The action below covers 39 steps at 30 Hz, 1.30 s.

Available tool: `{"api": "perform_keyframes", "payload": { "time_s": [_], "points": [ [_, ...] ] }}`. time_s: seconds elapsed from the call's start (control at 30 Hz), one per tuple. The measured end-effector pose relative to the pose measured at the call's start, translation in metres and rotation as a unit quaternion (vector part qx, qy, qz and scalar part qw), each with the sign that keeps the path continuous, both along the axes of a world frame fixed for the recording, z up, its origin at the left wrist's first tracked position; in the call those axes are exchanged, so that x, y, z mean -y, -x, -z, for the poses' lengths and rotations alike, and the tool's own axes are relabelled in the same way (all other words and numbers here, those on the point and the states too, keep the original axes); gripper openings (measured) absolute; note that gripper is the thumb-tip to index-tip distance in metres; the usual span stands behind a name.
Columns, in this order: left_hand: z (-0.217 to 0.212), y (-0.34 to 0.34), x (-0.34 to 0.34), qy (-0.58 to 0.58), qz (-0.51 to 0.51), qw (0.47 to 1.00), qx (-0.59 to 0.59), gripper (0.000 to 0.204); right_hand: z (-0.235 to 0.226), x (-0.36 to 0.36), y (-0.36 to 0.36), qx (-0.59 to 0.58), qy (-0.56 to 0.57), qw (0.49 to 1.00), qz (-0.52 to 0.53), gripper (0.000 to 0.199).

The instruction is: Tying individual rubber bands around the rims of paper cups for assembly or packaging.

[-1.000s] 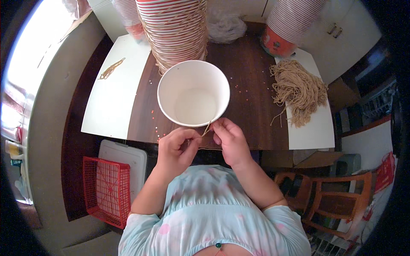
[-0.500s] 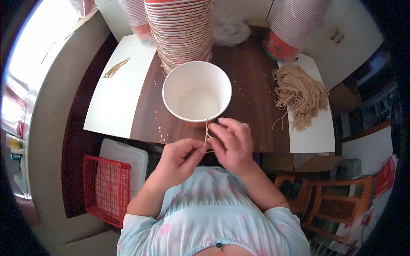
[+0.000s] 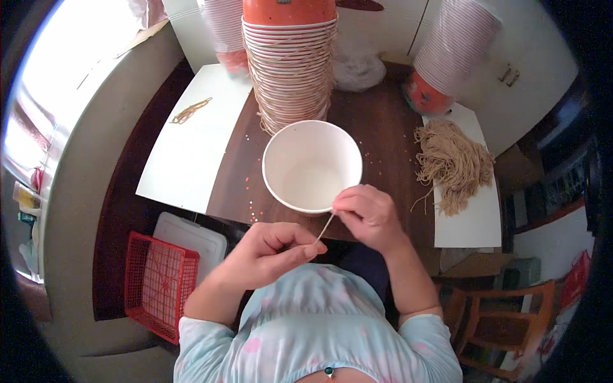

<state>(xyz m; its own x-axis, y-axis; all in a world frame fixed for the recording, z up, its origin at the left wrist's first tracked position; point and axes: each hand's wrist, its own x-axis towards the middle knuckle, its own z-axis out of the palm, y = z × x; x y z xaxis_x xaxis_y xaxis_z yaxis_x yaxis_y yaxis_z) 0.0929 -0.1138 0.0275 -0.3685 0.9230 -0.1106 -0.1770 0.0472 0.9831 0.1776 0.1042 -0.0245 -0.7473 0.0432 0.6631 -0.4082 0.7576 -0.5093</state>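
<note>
A white paper bucket (image 3: pixel 312 167) stands near the table's front edge, its open mouth facing up. In front of it my left hand (image 3: pixel 273 252) pinches one part of a thin tan string (image 3: pixel 325 228) between thumb and forefinger. My right hand (image 3: pixel 368 217) is closed on the string at the bucket's near right rim. Between the two hands the string runs straight and slanting. Whether it is tied to the bucket is hidden by my right fingers.
Behind the bucket rises a tall stack of string-wrapped buckets (image 3: pixel 290 76). A heap of tan strings (image 3: pixel 452 163) lies on the white board at right; a few strings (image 3: pixel 191 110) lie at left. Bagged bucket stacks (image 3: pixel 456 54) stand farther back. A red basket (image 3: pixel 163 287) is below left, a wooden chair (image 3: pixel 504 325) below right.
My hands have drawn apart, the right one up to the bucket's rim and the left slightly down, pulling the string straight. The whole view has shifted, showing more of the stack's top.
</note>
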Motion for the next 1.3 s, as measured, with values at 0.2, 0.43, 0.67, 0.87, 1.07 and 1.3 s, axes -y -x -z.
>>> {"api": "perform_keyframes", "payload": {
  "time_s": [0.2, 0.43, 0.67, 0.87, 1.07, 1.3],
  "points": [
    [0.021, 0.081, 0.046, 0.156, 0.014, 0.975, -0.155, 0.018, -0.024, -0.055, -0.020, 0.111, 0.047, 0.992, -0.044, 0.011],
    [-0.001, 0.108, 0.058, 0.129, -0.161, 0.960, -0.187, 0.020, -0.042, -0.093, -0.038, 0.307, 0.078, 0.943, -0.099, 0.016],
    [-0.045, 0.066, -0.054, 0.088, -0.008, 0.983, -0.163, 0.021, -0.093, -0.024, 0.009, 0.232, 0.173, 0.953, -0.086, 0.074],
    [-0.022, 0.077, -0.074, 0.008, 0.028, 1.000, 0.000, 0.021, -0.098, -0.009, 0.035, 0.341, 0.257, 0.902, -0.064, 0.028],
    [-0.004, 0.076, -0.055, 0.087, 0.031, 0.996, 0.002, 0.019, -0.074, -0.036, 0.025, 0.217, 0.238, 0.947, -0.002, 0.011],
    [-0.009, 0.071, -0.049, 0.090, 0.055, 0.993, -0.053, 0.021, -0.073, -0.033, 0.024, 0.237, -0.006, 0.970, -0.052, 0.038]
  ]
}}
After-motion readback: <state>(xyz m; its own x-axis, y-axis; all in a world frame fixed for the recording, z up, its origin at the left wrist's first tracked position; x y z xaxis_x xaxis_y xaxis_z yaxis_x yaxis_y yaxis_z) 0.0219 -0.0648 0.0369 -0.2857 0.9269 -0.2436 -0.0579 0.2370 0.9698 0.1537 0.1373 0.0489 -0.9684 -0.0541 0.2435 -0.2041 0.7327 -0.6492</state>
